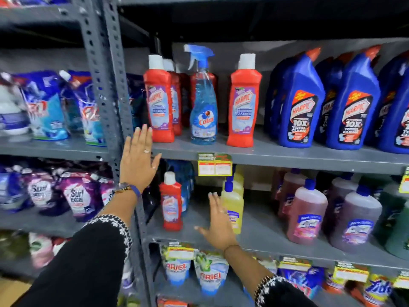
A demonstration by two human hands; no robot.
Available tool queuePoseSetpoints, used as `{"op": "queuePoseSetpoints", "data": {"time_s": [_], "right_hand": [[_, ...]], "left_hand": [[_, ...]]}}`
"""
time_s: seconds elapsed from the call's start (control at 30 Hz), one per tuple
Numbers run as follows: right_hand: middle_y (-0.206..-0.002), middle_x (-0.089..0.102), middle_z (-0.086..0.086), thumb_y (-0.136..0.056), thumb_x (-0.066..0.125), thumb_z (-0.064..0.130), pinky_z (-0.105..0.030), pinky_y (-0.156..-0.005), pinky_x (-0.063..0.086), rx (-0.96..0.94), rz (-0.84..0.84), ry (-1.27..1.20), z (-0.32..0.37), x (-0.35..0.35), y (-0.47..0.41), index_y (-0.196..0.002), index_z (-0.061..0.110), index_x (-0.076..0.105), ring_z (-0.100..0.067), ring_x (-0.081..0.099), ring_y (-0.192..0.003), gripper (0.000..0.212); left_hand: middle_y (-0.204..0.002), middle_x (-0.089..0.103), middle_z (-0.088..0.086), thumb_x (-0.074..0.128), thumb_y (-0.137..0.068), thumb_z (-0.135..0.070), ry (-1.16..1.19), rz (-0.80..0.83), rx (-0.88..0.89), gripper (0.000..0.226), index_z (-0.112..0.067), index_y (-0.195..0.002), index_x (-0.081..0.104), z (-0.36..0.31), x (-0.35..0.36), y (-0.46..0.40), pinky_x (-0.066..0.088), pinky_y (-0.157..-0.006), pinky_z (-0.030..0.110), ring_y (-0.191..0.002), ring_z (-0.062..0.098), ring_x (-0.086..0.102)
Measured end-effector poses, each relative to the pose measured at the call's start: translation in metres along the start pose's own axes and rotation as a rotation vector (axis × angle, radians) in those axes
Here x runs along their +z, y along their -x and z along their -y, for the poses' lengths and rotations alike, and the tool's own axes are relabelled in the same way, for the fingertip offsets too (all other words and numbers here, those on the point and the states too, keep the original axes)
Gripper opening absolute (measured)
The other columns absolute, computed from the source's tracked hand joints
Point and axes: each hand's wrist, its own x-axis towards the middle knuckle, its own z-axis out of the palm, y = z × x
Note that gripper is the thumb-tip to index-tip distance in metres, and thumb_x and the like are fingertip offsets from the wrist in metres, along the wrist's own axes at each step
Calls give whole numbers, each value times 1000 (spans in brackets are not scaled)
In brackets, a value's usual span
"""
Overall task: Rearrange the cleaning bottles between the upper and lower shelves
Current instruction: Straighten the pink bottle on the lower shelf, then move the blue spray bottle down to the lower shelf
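Observation:
On the upper shelf (287, 155) stand red Harpic bottles (159, 100), a blue Colin spray bottle (203, 103) and another red Harpic bottle (243, 103). One small red bottle (170, 202) stands alone on the lower shelf (261, 235), left of a yellow bottle (233, 207). My left hand (138, 160) is flat and open in front of the upper shelf's edge, just left of the red bottles, holding nothing. My right hand (218, 222) is open with fingers spread over the lower shelf, between the small red bottle and the yellow bottle, partly in front of the yellow one.
Big blue Harpic bottles (298, 103) fill the upper shelf's right side. Pink and purple floor-cleaner bottles (306, 213) stand at the lower right. A perforated grey upright post (106, 89) divides off detergent pouches (48, 107) at the left. Ariel pouches (212, 273) sit below.

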Motion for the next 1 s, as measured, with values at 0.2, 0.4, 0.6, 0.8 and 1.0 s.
{"op": "queuePoseSetpoints", "data": {"time_s": [0.2, 0.4, 0.6, 0.8, 1.0], "right_hand": [[-160, -6, 5, -83, 67, 45, -36, -122, 1, -333, -91, -144, 129, 25, -52, -151, 21, -3, -18, -12, -149, 101], [-159, 0, 9, -88, 63, 38, -26, -121, 1, -317, -417, -318, 194, 0, -132, -152, 22, 0, -10, -9, -149, 91], [-162, 5, -11, -86, 63, 20, -50, -121, 7, -65, -741, -183, 197, -43, -206, -151, 8, 14, -28, -3, -149, 82], [-161, -2, -16, -86, 62, 37, -56, -119, 6, 219, -916, 82, 175, -56, -237, -152, 11, 8, -36, -1, -148, 89], [-159, 12, -16, -70, 79, 43, -66, -111, 11, 531, -1009, -180, 157, -75, -252, -153, 23, 4, -34, 12, -147, 113]], "left_hand": [[-156, 17, 14, 60, -92, -28, 8, -25, 20, 76, 0, -149, 18, 72, 11, -16, 5, -117, 43, -143, 30, 14], [-157, 14, 13, 31, -93, -46, 42, -91, 45, 75, -2, -150, 16, 121, 38, -46, 3, -116, 43, -144, 28, 10], [-157, 11, 12, 32, -94, -48, 177, -193, 88, 76, -3, -150, 8, 140, 75, -56, -2, -118, 37, -145, 27, 5], [-157, 10, 10, 37, -94, -46, 317, -304, 87, 76, -7, -151, 4, 140, 95, -57, 11, -117, 46, -145, 22, -1], [-156, 6, 6, 38, -95, -45, 346, -322, 109, 75, -5, -150, 7, 141, 96, -57, 9, -117, 41, -145, 21, -1]]}}
